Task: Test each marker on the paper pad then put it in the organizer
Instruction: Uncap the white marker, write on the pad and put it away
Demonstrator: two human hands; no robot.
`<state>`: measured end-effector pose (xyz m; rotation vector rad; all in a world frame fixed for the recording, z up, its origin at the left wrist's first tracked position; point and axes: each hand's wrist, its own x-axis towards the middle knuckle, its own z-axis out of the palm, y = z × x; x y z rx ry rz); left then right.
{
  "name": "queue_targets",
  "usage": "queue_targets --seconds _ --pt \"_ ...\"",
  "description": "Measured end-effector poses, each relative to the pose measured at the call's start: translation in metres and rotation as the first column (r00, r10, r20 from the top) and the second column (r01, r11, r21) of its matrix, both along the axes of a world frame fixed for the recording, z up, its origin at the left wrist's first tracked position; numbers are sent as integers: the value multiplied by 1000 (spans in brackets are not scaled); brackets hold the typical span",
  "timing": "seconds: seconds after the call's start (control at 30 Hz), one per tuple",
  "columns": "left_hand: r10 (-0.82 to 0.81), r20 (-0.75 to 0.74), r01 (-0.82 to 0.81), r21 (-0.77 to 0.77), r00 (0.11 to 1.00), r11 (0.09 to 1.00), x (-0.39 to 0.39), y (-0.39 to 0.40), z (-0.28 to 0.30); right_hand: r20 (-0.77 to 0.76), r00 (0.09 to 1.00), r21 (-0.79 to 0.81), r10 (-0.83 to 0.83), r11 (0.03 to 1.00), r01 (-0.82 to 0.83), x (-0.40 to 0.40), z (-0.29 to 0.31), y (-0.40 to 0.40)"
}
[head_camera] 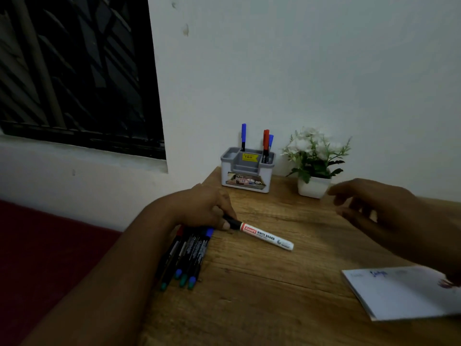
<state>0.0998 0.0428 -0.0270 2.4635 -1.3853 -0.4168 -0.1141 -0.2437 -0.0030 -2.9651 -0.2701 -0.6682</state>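
My left hand (204,208) grips the black cap end of a white whiteboard marker (268,237), whose barrel lies across the wooden table (262,283) pointing right. Under that hand lies a bundle of several dark markers (185,255) with blue, green and red ends at the table's left edge. My right hand (381,213) hovers over the table's right side, fingers spread, holding nothing. The white paper pad (404,293) with blue scribbles lies at the front right. The grey and white organizer (245,171) stands at the back by the wall, with two blue-capped markers and a red-capped one upright in it.
A small white pot with white artificial flowers (315,166) stands right of the organizer, against the wall. A dark barred window (74,71) is at the upper left. A dark red surface (37,245) lies beyond the table's left edge.
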Motion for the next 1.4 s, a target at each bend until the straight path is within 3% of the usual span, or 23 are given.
queue_targets --seconds 0.3,0.43,0.5,0.6,0.7,0.77,0.9,1.17,1.4 --pt "-11 59 29 -317 998 948 -19 -22 -1 -33 975 91 -221 971 223 -67 -26 -71" --pt "4 83 31 -420 997 907 -42 -52 2 11 987 91 -162 983 160 -67 -43 -74" --pt "-15 94 57 -463 995 885 -57 -76 5 -15 995 199 -99 975 99 -65 -45 -72" --pt "-87 72 110 -437 994 892 -80 -117 8 0 1000 526 -14 850 12 -63 -46 -69" --pt "-169 40 172 -384 985 907 -99 -166 7 12 1000 809 23 587 -23 -71 -44 -68" --pt "-205 0 189 -379 979 906 -109 -196 6 53 998 879 -33 476 -31 -74 -42 -70" --pt "-284 -85 223 -422 955 879 -122 -240 0 75 982 904 -172 427 6 -71 -43 -87" --pt "-305 -303 109 -526 903 844 -116 -251 -40 -14 976 884 -216 454 113 -64 -52 -99" --pt "-346 -357 159 -460 868 873 -103 -253 -40 89 984 796 -157 604 24 -65 -49 -91"
